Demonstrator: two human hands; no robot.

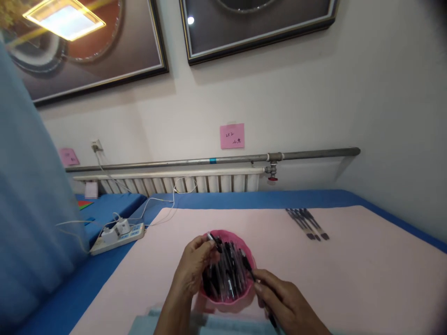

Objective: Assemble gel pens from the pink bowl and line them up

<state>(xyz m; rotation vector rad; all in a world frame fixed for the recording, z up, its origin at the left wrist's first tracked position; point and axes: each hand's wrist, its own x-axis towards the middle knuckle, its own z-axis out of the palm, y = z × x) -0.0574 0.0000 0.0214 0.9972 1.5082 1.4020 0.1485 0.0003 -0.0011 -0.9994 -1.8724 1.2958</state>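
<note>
Lower centre of frame: left hand (193,269) pinches a silver-tipped pen (211,238) above the pink bowl (244,299), while right hand (287,304) fingers clamp a black pen (248,267) at the bowl's right rim.

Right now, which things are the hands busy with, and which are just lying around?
In use: pink bowl; pens inside it; left hand pinching a silver-tipped pen; right hand holding a black pen; row of pens on the pink mat.
Lying about: power strip; pink note; radiator; framed pictures.
</note>
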